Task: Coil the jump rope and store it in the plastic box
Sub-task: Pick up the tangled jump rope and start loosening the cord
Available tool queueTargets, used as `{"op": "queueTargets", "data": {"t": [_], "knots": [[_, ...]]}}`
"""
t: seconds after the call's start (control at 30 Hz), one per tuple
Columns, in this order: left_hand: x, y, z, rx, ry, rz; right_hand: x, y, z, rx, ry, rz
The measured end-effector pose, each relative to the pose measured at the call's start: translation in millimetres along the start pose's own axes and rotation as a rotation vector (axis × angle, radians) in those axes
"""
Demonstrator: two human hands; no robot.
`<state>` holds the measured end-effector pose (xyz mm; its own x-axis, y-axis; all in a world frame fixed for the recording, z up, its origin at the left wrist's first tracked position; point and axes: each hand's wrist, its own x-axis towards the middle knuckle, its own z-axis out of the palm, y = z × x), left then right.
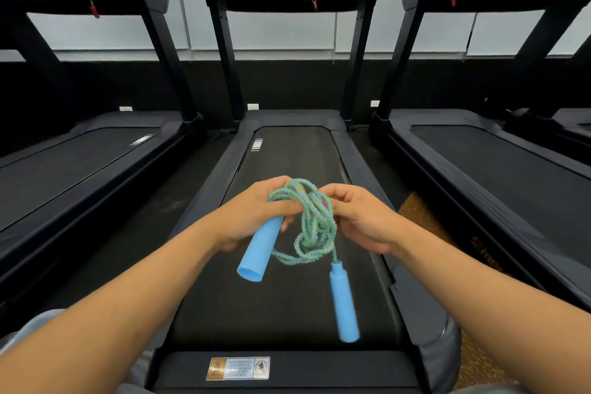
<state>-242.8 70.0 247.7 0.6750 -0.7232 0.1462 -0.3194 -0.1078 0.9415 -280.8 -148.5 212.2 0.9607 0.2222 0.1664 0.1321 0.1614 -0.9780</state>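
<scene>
The jump rope (315, 227) is a green-and-blue braided cord with two light blue handles. My left hand (256, 211) grips one blue handle (259, 249) together with several loops of cord. My right hand (361, 217) pinches the bunched cord from the right side. The second blue handle (343, 301) dangles below the loops, blurred, over the treadmill belt. At the lower left edge, under my left forearm, a clear bluish plastic box (30, 326) shows only partly.
I stand at the rear of a black treadmill (287, 304) with a warning sticker (238, 368) on its end cap. Similar treadmills (80, 163) flank it left and right. A cork-coloured floor strip (419, 214) runs at the right.
</scene>
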Motion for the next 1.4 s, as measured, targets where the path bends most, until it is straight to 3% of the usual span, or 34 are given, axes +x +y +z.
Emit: {"op": "queueTargets", "data": {"t": [0.27,0.47,0.63,0.73,0.8,0.87,1.07,1.4], "knots": [[4,-6,8,0.101,0.086,0.066,1,-7,16,0.094,0.102,-0.075],[10,-11,9,0.396,0.263,0.111,2,-14,17,-0.021,0.191,-0.097],[17,-12,12,0.597,0.471,0.142,-5,-31,26,0.094,0.206,-0.018],[18,-14,12,0.623,0.510,0.118,-8,-30,28,-0.033,0.228,-0.054],[19,-15,11,0.617,0.539,0.080,-9,-27,24,-0.333,0.294,-0.126],[20,-14,9,0.593,0.554,0.057,-9,-28,19,-0.568,0.334,-0.151],[20,-12,11,0.551,0.548,0.039,-8,-24,22,-0.683,0.202,-0.029],[23,-14,19,0.569,0.520,0.023,4,-1,36,-0.574,0.186,0.160]]}}
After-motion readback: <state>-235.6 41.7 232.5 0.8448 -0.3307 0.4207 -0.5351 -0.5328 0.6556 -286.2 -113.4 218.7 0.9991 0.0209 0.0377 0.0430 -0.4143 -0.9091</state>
